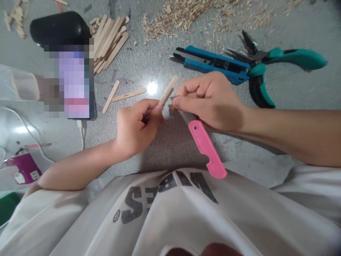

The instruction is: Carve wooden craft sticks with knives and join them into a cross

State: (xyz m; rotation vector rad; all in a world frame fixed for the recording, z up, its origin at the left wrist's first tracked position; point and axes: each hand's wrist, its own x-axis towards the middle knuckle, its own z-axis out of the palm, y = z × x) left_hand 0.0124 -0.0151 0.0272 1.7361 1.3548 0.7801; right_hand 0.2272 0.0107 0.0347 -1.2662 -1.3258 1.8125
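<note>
My left hand [140, 122] is closed around the lower end of a wooden craft stick [168, 91], which points up and to the right. My right hand [207, 101] pinches the blade of a folding knife [206, 149] between thumb and fingers. Its pink handle hangs down toward the white shirt. A short bit of the blade tip shows past my right fingertips, close to the stick; whether they touch I cannot tell. Left of my left hand lie two loose craft sticks, one bare stick [110, 97] and one with a dark mark [133, 94].
Behind my right hand lie a blue utility cutter [213, 62] and teal-handled pliers [293, 58]. A pile of craft sticks [112, 41] and wood shavings [181, 17] are at the back. A phone [74, 85] with a cable, a black case [62, 28] and a purple plug adapter [25, 169] are left.
</note>
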